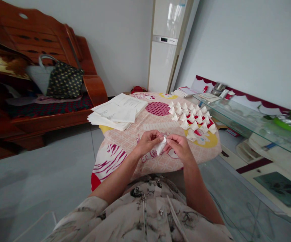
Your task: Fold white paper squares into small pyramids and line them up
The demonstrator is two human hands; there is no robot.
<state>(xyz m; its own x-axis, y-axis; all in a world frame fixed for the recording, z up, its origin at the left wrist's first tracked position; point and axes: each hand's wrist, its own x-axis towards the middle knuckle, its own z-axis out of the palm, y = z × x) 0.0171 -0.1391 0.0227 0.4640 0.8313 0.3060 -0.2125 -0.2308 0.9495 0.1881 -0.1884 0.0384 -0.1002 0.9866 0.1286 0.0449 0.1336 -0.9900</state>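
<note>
A small piece of folded white paper (160, 147) is held up between my two hands, over the near part of the cloth-covered table (125, 148). My left hand (149, 142) pinches its left upper side, fingers closed. On the other side, the fingers of my right hand (178, 145) grip its upper right edge. The paper narrows to a point at the bottom. Several folded white paper pieces (194, 125) with peaked tips stand in rows at the table's right. To the left lies a stack of printed paper sheets (117, 111), spread unevenly.
A glass-topped cabinet (248, 124) runs along the right wall, with cups and a green bowl (288, 124) on it. Left stands a wooden bench (54, 114) with bags (65, 79). A tall white appliance (164, 57) is behind the table.
</note>
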